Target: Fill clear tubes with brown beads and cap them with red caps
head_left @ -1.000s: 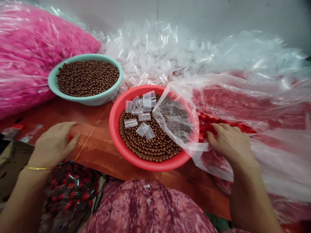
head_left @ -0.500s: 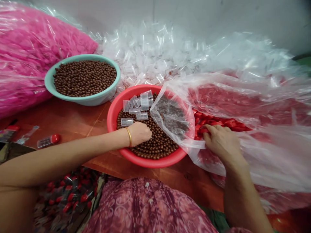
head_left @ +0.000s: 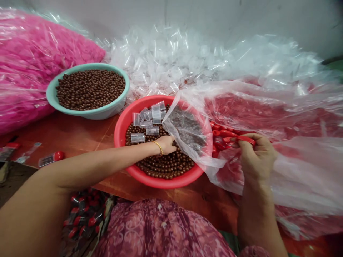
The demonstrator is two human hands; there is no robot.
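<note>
My left hand point(head_left: 167, 144) is over the red basin point(head_left: 119, 130), its fingers curled down at the small brown balls point(head_left: 166, 169). Whatever those fingers hold, if anything, is hidden. Several short clear plastic tubes point(head_left: 137, 138) lie on the balls at the basin's far left. To the right of the basin, my right hand point(head_left: 258, 151) pinches a red plastic cap point(head_left: 246, 139) between thumb and fingers. Below it, more red caps point(head_left: 216, 144) show in the mouth of a clear plastic bag point(head_left: 302, 153). A flap of that bag covers the basin's right side.
A pale green basin point(head_left: 48, 92) full of brown balls stands at the back left, beside a bag of pink pieces point(head_left: 40, 57). Clear tubes point(head_left: 166, 57) are heaped along the wall. A filled red-capped tube point(head_left: 50, 159) lies on the table; more point(head_left: 85, 214) are below its edge.
My left hand has moved right across the balls, toward the bag flap. My right hand has lifted away from the pile, turning, with a red cap now plainly in its fingers.
</note>
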